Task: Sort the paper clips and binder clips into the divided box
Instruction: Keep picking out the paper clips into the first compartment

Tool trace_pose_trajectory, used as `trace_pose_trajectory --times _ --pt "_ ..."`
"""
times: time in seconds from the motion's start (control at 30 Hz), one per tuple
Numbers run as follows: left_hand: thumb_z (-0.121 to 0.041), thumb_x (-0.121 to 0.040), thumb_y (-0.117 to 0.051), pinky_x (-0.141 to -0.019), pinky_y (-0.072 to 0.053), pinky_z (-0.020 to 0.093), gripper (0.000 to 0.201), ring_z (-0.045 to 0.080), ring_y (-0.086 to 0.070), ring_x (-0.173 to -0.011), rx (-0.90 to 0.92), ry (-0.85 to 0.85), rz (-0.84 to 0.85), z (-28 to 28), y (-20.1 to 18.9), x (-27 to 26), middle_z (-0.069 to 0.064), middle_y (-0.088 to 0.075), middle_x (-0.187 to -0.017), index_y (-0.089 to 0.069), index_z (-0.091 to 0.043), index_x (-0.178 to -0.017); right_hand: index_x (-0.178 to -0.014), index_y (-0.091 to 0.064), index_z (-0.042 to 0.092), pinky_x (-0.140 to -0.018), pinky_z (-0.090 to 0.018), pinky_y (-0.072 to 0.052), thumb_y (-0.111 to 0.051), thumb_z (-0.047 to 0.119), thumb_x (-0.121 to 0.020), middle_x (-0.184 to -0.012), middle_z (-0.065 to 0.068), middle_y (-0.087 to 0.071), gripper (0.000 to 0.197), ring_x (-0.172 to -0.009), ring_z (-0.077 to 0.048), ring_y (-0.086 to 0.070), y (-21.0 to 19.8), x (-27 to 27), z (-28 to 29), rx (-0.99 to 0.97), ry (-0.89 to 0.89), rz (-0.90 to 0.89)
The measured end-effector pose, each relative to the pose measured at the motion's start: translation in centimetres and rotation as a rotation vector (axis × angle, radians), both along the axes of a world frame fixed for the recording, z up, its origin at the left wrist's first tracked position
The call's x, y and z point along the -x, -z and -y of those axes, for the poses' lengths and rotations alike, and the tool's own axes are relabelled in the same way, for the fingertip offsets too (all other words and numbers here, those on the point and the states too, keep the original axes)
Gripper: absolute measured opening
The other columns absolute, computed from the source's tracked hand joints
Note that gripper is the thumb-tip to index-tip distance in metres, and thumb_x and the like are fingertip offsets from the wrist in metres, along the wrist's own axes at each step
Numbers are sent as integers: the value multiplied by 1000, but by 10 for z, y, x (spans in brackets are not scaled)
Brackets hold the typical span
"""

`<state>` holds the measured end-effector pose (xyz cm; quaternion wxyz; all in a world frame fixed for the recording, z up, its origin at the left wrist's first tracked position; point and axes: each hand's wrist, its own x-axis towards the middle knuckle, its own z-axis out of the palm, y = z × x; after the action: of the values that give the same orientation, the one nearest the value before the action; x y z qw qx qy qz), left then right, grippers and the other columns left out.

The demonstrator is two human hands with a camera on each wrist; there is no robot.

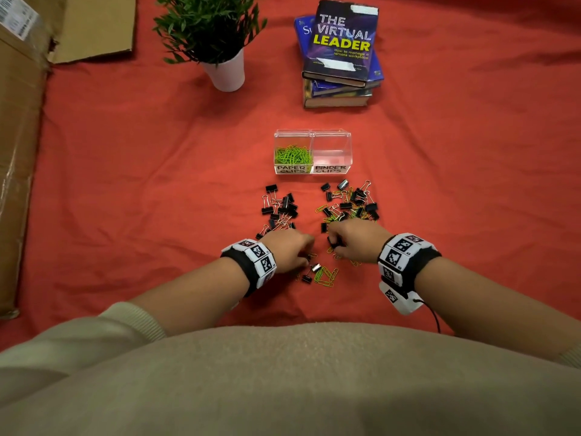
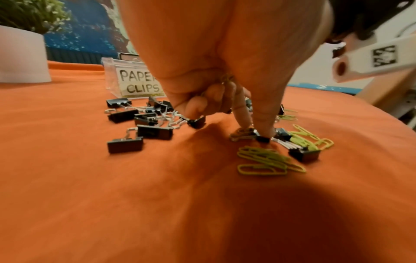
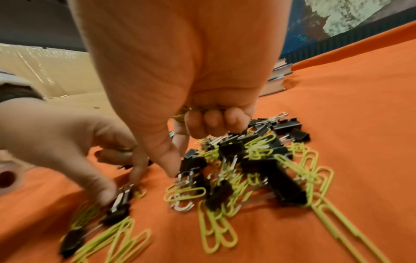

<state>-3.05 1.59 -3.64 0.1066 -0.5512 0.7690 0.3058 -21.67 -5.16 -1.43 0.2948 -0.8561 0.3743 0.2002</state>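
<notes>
The clear divided box (image 1: 312,152) has green paper clips (image 1: 293,156) in its left PAPER CLIPS half; its BINDER CLIPS half (image 1: 330,152) looks empty. Black binder clips (image 1: 279,209) lie in a pile at left, and a mixed pile (image 1: 350,202) of binder and green paper clips lies at right. My left hand (image 1: 306,258) keeps paper clips (image 2: 227,78) in its curled fingers while thumb and forefinger touch a small binder clip (image 2: 263,137). My right hand (image 3: 178,160) grips green paper clips (image 3: 180,116) under three curled fingers, thumb tip down beside a binder clip (image 3: 193,160).
Loose green paper clips (image 1: 325,275) and binder clips lie just in front of both hands. A potted plant (image 1: 220,42) and a stack of books (image 1: 341,55) stand behind the box. Cardboard (image 1: 22,136) runs along the left. An orange-red cloth (image 1: 157,184) covers the surface.
</notes>
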Motion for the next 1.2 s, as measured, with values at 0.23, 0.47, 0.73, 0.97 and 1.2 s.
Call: trace_pose_trajectory --times 0.23,0.47,0.73,0.97,1.2 --pt "-24 -85 -56 -78 -46 32 19 24 -59 -102 54 -137 -27 16 -5 -16 3 -60 -110 -56 -19 -103 -102 -66 31 -77 -33 -53 -57 21 -79 -98 7 -67 27 -92 -15 -62 4 -7 -24 -100 -170 18" --pt "-19 -85 -52 -74 -45 31 21 24 -59 -101 110 -139 -55 14 -8 -10 2 -61 -109 -57 -22 -106 -117 -60 40 -74 -29 -48 -56 22 -81 -106 8 -63 40 -100 -14 -59 8 0 -29 -71 -239 26" --pt "-17 -87 -52 -85 -50 39 26 28 -58 -108 69 40 -5 11 -1 12 5 -60 -110 -58 -18 -113 -107 -63 29 -79 -33 -51 -61 33 -85 -109 4 -61 23 -105 -16 -57 14 13 -25 -63 -228 24" --pt "-16 -89 -51 -86 -44 39 23 32 -56 -106 52 68 53 11 2 14 11 -56 -113 -54 -10 -111 -91 -57 15 -81 -36 -46 -59 26 -88 -99 -2 -55 12 -96 -21 -53 17 12 -29 -101 -107 17" --pt "-13 -88 -52 -73 -47 36 7 21 -56 -79 -96 -404 -325 11 -13 -2 4 -59 -85 -52 -16 -82 -83 -60 16 -52 -22 -38 -65 30 -86 -68 10 -57 15 -56 -8 -51 3 20 -15 -311 379 240"
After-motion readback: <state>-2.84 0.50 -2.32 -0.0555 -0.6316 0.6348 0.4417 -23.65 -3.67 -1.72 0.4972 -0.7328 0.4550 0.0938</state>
